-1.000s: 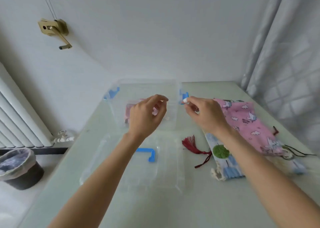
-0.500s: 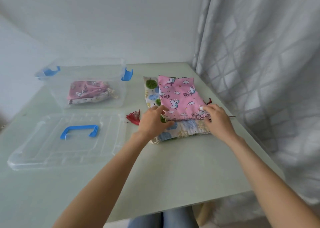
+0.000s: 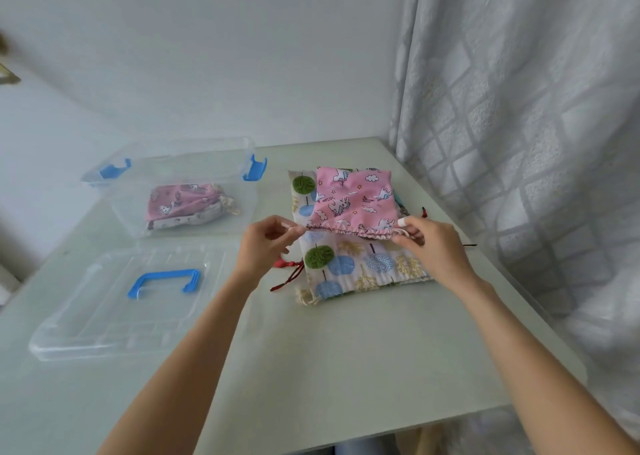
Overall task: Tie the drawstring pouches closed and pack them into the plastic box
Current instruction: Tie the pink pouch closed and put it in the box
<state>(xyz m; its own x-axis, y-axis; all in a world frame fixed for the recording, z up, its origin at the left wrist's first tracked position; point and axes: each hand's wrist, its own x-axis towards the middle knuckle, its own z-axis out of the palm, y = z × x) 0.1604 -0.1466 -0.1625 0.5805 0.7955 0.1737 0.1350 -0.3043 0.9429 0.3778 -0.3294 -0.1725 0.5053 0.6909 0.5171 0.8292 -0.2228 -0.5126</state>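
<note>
A pink unicorn-print drawstring pouch (image 3: 353, 201) lies on top of a white tree-print pouch (image 3: 360, 267) on the table's right side. My left hand (image 3: 263, 246) pinches the drawstring at the pink pouch's left mouth corner. My right hand (image 3: 433, 246) pinches the string at the right corner, and the mouth is gathered between them. The clear plastic box (image 3: 242, 191) with blue clips stands at the back left. It holds a tied pink pouch (image 3: 180, 201).
The box's clear lid (image 3: 86, 330) with a blue handle lies flat in front of the box. A red tassel cord (image 3: 291, 271) lies by the tree-print pouch. A grey curtain (image 3: 519, 125) hangs along the table's right edge. The table's front edge is close.
My view swung from the box to the pouch stack. Both hands left the box, reached the pink pouch's mouth, and now pinch its drawstring ends, lifting the gathered edge slightly.
</note>
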